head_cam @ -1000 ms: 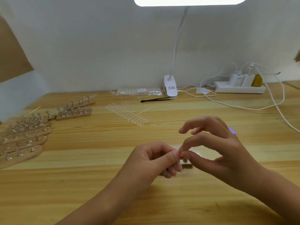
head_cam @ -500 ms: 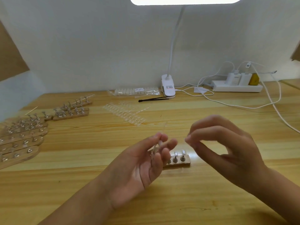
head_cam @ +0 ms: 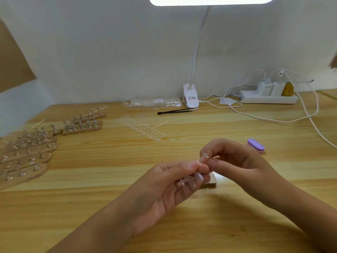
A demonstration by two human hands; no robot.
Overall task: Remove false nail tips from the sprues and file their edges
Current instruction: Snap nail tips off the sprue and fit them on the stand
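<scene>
My left hand pinches the lower part of a clear sprue strip between thumb and fingers, held up just over the small wooden stand, with pale nail tips hanging off it by my fingertips. My right hand pinches its upper end. To free a tip cleanly I'd grip close to the joint and twist rather than pull, so it neither cracks nor keeps a long stub for the purple buffer block lying just beyond my right hand.
</scene>
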